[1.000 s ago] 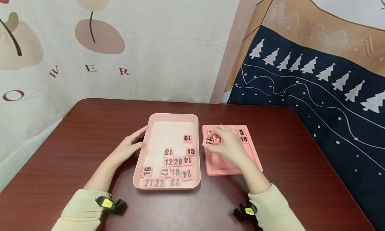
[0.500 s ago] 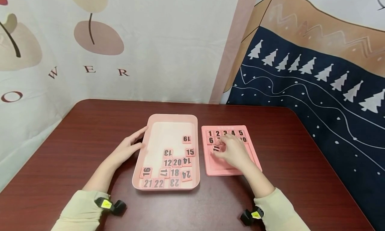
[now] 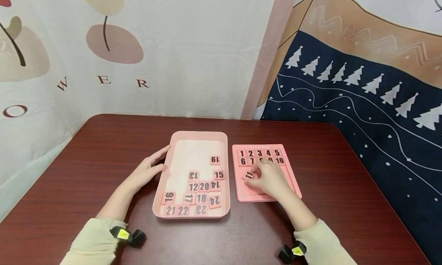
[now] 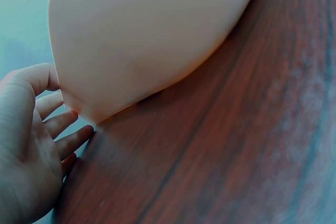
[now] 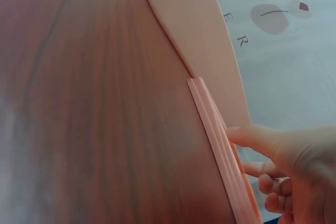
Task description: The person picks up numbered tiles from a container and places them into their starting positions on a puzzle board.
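My left hand (image 3: 146,173) rests against the left side of a pale pink tray (image 3: 193,135), its fingers lightly spread. The left wrist view shows those fingertips at the tray's outer wall (image 4: 142,30). Between thumb and forefinger my right hand (image 3: 271,179) pinches a number tile marked 11 (image 3: 248,175), tilted, over the left part of a pink number puzzle board (image 3: 246,198), just below the tile marked 6 (image 3: 243,161). Tiles 1 to 10 fill the board's top two rows, partly covered by the hand. In the right wrist view the board's edge (image 5: 210,124) hides the tile.
Several loose number tiles lie in the tray, mostly toward its near end, among them 19 (image 3: 215,159) and 21 (image 3: 170,210), some turned sideways or upside down. Tray and board stand side by side on a dark red wooden table (image 3: 121,142). Printed cloths (image 3: 193,65) hang behind.
My right hand has carried the 11 tile from the board's left edge, over the second row, rightward and nearer to me, tilting it. The left hand and tray stay put.
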